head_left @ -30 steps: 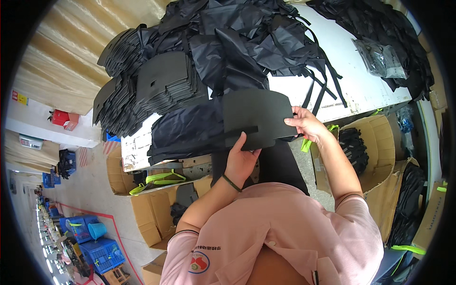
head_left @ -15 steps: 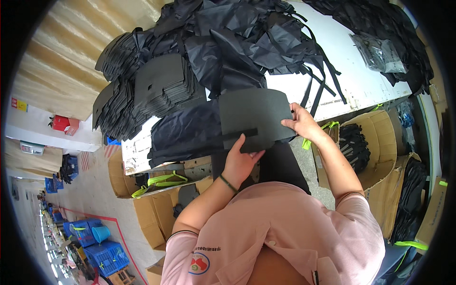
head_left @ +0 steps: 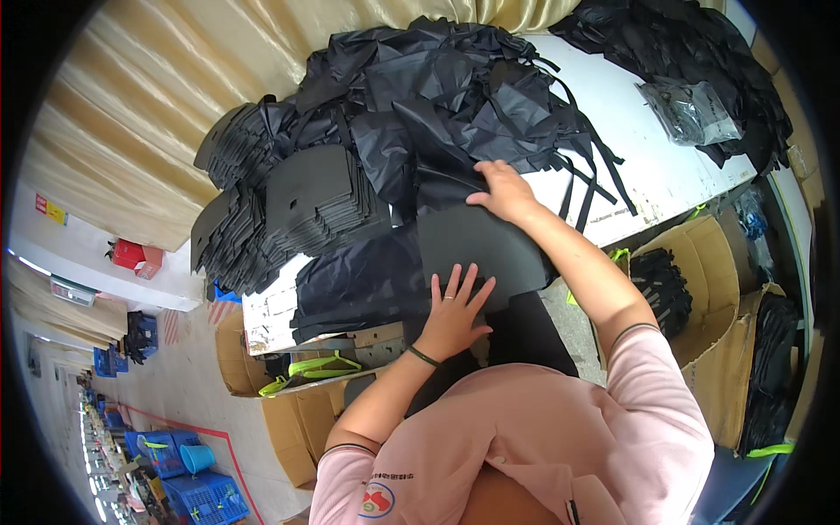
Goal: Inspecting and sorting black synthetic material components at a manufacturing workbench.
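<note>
A flat black panel (head_left: 477,249) is lain at the near edge of the white table (head_left: 665,175), partly overhanging it toward the person. The left hand (head_left: 455,311) is pressed palm-down on the panel's near edge, its fingers spread apart and straight, with a dark band worn at the wrist. The right hand (head_left: 503,192) is stretched forward to the panel's far edge, where it is met by the heap of black fabric (head_left: 455,87); the fingers are held loosely together, curled slightly over fabric (whether anything is pinched cannot be told).

The panel is seen as stiff and matt, with a rounded corner, unlike the thin, creased, faintly glossy cloth behind it. To the left of the panel, stacks of similar stiff black cutouts (head_left: 315,197) are piled in fanned layers. Loose black straps (head_left: 599,166) are trailed across the table to the right of the panel. A clear plastic bag (head_left: 691,109) is set far right on the table. Open cardboard boxes (head_left: 691,280) are placed below the table edge, right of the panel.
</note>
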Tool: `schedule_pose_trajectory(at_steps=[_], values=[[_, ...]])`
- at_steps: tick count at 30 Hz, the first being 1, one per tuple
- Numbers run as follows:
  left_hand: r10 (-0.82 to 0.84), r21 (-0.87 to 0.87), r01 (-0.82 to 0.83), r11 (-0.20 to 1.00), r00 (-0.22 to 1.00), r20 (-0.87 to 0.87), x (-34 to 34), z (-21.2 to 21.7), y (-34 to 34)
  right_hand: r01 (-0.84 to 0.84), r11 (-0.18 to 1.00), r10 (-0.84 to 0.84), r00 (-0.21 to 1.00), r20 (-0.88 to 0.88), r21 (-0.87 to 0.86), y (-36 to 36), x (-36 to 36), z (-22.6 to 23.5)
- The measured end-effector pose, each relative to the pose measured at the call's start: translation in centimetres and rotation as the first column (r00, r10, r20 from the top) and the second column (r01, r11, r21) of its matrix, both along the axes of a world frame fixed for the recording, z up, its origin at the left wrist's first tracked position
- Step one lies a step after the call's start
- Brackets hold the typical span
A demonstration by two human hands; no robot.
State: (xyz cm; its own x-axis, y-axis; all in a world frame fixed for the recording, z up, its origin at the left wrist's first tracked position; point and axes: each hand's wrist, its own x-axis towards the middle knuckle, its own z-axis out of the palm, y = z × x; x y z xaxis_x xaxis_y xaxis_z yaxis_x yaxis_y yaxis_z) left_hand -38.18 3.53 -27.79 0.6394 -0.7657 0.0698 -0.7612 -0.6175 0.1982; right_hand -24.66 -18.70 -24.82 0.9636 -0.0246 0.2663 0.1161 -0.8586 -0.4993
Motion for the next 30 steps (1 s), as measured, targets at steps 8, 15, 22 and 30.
schedule_pose_trajectory(at_steps=[8, 15, 22, 30], values=[[-0.03, -0.027, 0.028, 0.999, 0.997, -0.071, 0.1, 0.0, -0.4, -0.221, 0.798, 0.075, 0.959, 0.272, 0.56, -0.6, 10.4, 5.6], [-0.156, -0.739, -0.59, 0.327, 0.737, -0.658, 5.0, 6.4, 0.3, -0.182, 0.298, 0.272, 0.957, 0.099, 0.937, 3.2, 3.1, 14.7], [-0.252, -0.695, -0.692, -0.193, 0.72, -0.647, 11.7, 11.4, -0.1, -0.072, 0.194, 0.345, 0.939, 0.001, 0.978, 6.3, -2.8, 9.1], [0.174, -0.846, -0.016, 0.533, 0.981, 0.091, 11.7, 13.7, 1.4, -0.572, 0.775, 0.609, 0.56, 0.562, -0.268, 4.8, -4.6, 22.3]])
